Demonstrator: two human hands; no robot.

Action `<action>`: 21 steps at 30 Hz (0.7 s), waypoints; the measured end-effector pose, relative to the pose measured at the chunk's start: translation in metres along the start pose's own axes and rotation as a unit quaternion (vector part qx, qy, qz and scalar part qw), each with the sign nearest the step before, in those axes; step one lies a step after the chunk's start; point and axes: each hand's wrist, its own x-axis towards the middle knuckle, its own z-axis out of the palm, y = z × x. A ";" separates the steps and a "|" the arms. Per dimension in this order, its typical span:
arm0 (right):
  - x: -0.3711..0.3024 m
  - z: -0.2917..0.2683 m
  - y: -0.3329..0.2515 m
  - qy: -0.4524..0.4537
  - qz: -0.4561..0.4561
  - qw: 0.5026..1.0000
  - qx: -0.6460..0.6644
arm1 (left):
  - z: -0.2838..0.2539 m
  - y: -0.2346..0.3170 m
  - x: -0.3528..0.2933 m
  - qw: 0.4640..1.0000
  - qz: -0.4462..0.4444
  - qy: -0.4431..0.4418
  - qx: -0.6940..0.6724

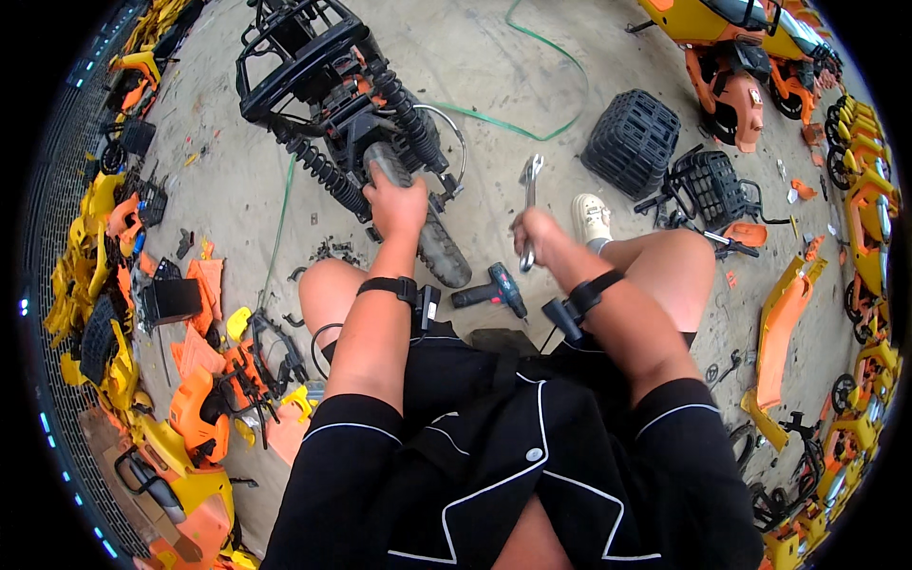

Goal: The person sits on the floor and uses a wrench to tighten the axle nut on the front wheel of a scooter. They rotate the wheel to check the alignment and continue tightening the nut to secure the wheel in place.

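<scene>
My left hand [395, 201] grips the black tire [443, 249] of a stripped scooter frame [337, 81], which stands ahead of me with coil-spring shocks on both sides of the wheel. In my right hand [540, 234] is a silver wrench [532, 190], its jaw end pointing away from me and its other end showing below the fist. The wrench is apart from the scooter. A cordless drill [501, 292] lies on the floor between my knees, close to the tire's lower end.
Black crates [635, 142] and a black wire basket [711, 188] sit ahead right. A green hose [570, 119] crosses the concrete. Orange and yellow panels [198, 413] pile up at left. A long orange panel [781, 332] lies at right, near rows of scooters [869, 228].
</scene>
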 end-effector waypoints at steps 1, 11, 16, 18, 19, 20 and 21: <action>-0.016 0.010 -0.023 -0.007 -0.009 1.000 0.009 | 0.002 -0.004 0.001 1.000 0.003 0.006 0.001; -0.024 0.001 -0.094 -0.029 -0.052 0.980 -0.192 | 0.010 -0.012 -0.003 0.999 0.029 0.027 0.003; 0.012 0.007 -0.056 -0.003 0.048 0.969 -0.241 | 0.016 -0.018 -0.006 0.999 0.038 0.036 -0.007; 0.018 0.007 -0.039 -0.011 0.069 0.962 -0.262 | 0.012 -0.018 -0.007 0.998 0.037 0.045 -0.008; 0.024 0.006 -0.031 -0.021 0.076 0.952 -0.295 | 0.012 -0.019 -0.007 0.998 0.039 0.048 -0.007; 0.029 0.005 -0.024 -0.031 0.079 0.942 -0.324 | 0.010 -0.019 -0.007 0.998 0.045 0.051 -0.006; 0.034 0.004 -0.016 -0.023 0.085 0.937 -0.339 | 0.013 -0.020 -0.006 0.998 0.049 0.047 -0.009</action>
